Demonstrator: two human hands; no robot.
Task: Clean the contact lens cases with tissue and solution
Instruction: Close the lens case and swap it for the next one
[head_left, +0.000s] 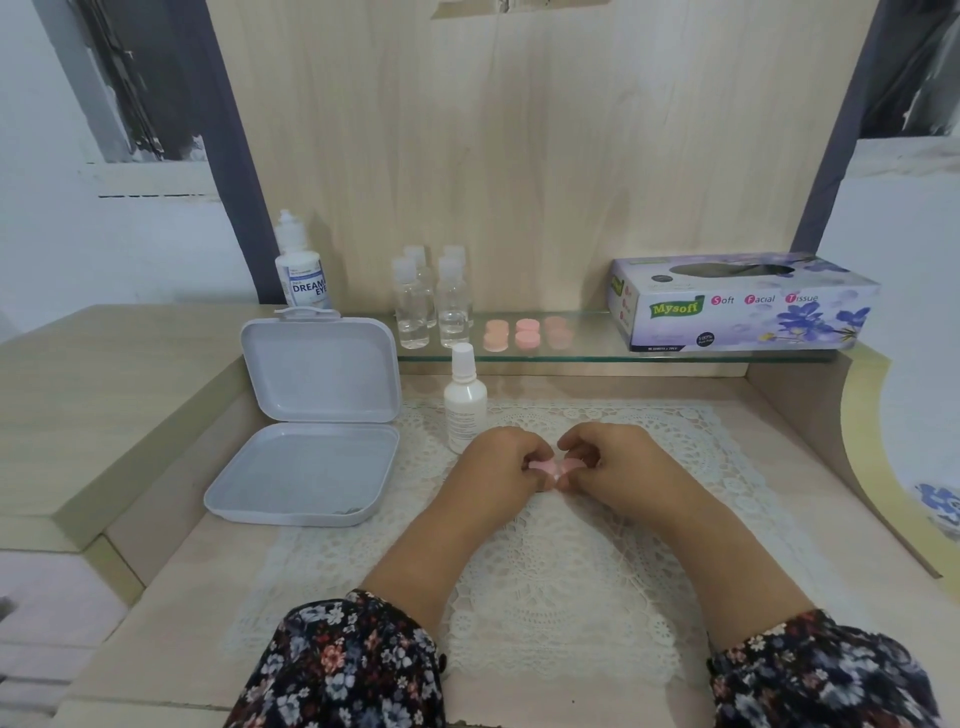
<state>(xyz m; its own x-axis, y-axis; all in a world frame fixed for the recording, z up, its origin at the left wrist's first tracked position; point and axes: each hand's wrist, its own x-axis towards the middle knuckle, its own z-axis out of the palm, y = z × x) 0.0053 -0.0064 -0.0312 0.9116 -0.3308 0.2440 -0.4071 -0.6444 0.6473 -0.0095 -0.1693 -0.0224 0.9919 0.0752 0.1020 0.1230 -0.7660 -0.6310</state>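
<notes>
A small pink contact lens case (550, 467) is held over the lace mat (545, 582) between both hands. My left hand (501, 460) pinches its left end and my right hand (610, 462) pinches its right end, fingers curled round it; most of the case is hidden. Several more pink lens cases (527, 332) lie on the glass shelf (587, 354). A white solution bottle (465, 400) stands upright just behind my left hand. The tissue box (743, 301) sits on the shelf at the right.
An open grey plastic box (311, 441) lies left of the mat, lid upright. Several small clear bottles (431, 304) and a larger labelled solution bottle (301, 270) stand at the back left. A wooden panel rises behind the shelf, a raised ledge at the left.
</notes>
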